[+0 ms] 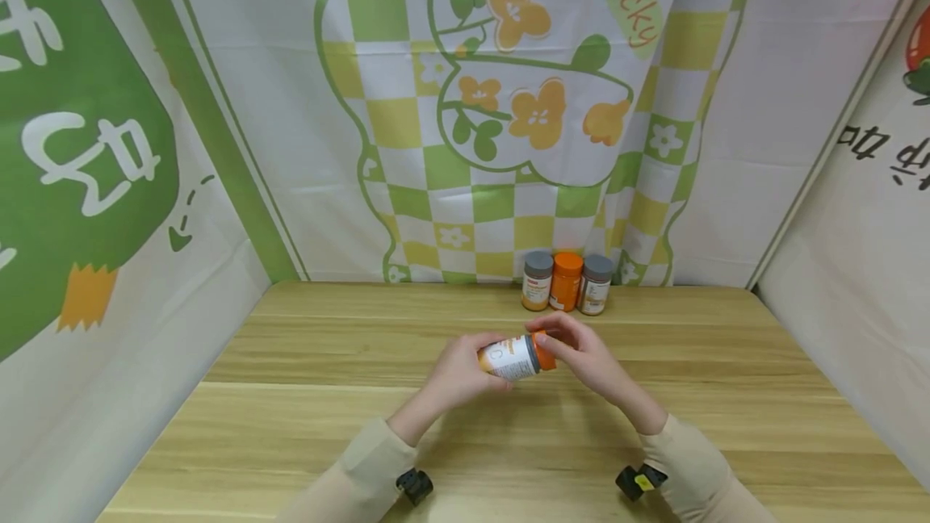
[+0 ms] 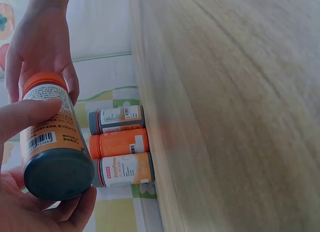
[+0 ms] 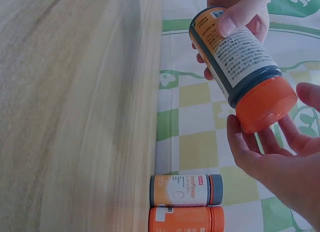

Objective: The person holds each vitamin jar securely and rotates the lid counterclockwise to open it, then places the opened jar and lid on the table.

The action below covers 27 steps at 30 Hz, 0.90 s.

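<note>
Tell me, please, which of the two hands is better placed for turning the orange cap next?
Probably the right hand: its fingers are at the orange cap, while the left hand grips the body of the bottle.

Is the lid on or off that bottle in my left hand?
On: the orange lid covers the end of the bottle in all three views. How tight, I cannot tell.
</note>
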Each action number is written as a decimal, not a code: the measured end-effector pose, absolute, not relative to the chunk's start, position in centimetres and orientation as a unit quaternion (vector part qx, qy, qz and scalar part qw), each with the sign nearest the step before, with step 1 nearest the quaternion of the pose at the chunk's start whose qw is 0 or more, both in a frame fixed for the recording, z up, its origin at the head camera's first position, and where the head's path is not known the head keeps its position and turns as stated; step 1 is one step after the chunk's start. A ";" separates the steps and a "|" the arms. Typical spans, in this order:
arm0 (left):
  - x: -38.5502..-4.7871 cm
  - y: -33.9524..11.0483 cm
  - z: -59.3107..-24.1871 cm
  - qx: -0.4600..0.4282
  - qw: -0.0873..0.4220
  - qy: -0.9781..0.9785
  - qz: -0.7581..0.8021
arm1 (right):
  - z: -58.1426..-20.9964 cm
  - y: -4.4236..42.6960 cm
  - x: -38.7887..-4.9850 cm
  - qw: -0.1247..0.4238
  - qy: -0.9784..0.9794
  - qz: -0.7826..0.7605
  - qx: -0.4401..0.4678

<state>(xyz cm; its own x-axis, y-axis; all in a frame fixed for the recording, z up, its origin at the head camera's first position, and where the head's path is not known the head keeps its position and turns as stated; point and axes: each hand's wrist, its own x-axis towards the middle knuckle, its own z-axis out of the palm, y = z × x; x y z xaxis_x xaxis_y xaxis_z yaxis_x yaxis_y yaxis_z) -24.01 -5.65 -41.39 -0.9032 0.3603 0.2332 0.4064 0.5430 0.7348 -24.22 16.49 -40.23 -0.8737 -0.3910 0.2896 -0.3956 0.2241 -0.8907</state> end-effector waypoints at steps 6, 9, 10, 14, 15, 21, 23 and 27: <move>-23.8 -5.4 -41.4 -0.210 0.035 -0.885 -0.413 | -40.6 16.5 -24.4 -0.014 -0.786 0.577 0.220; -23.7 -5.3 -41.3 -0.205 0.034 -0.888 -0.411 | -40.7 16.5 -24.5 -0.025 -0.789 0.580 0.201; -23.7 -5.3 -41.3 -0.204 0.034 -0.888 -0.411 | -40.7 16.5 -24.5 -0.031 -0.790 0.581 0.191; -23.8 -5.3 -41.3 -0.200 0.036 -0.889 -0.410 | -40.8 16.4 -24.5 -0.056 -0.795 0.585 0.151; -23.8 -5.3 -41.3 -0.200 0.036 -0.889 -0.410 | -40.8 16.4 -24.5 -0.062 -0.796 0.585 0.142; -23.8 -5.4 -41.4 -0.197 0.043 -0.892 -0.404 | -40.8 16.4 -24.5 -0.075 -0.803 0.578 0.123; -23.9 -5.4 -41.4 -0.198 0.043 -0.893 -0.402 | -40.8 16.5 -24.5 -0.073 -0.805 0.575 0.130; -23.9 -5.6 -41.4 -0.199 0.040 -0.893 -0.402 | -40.6 16.6 -24.5 -0.071 -0.804 0.570 0.156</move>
<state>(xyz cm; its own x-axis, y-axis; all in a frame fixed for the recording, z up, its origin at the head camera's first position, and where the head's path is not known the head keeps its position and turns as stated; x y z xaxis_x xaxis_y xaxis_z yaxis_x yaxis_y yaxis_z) -23.93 -5.55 -41.44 -0.9172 0.3240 0.2318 0.3884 0.5979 0.7012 -24.49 16.64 -40.60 -0.9411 -0.3318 0.0648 -0.1708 0.3013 -0.9381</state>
